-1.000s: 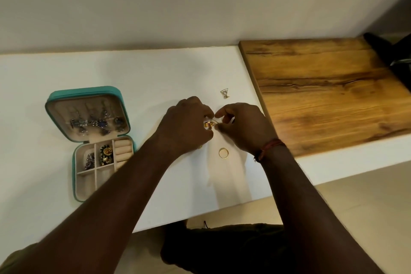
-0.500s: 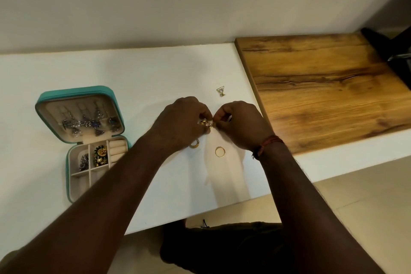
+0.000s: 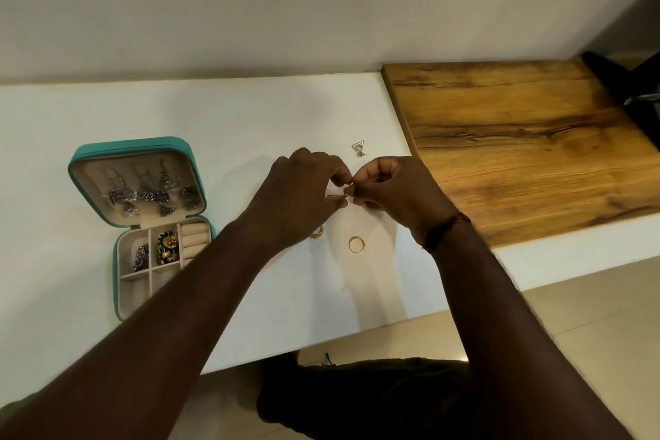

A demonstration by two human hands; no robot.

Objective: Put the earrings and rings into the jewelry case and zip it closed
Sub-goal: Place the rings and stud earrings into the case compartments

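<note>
Fingers [image 3: 338, 173] of left hand [image 3: 296, 198] and right hand [image 3: 396, 193] pinch earring [image 3: 345, 191]; jewelry case [image 3: 118, 149] holds earrings [image 3: 153, 196].

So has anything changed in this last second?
The left hand and right hand keep pinching the small gold earring between them; the left has shifted slightly, uncovering a second gold ring by its wrist. The open jewelry case, the other gold ring and the triangular earring lie where they were.

Two rings [image 3: 356, 245] [image 3: 317, 233], two loose earrings [image 3: 358, 147] [image 3: 345, 190], one case [image 3: 93, 155].
</note>
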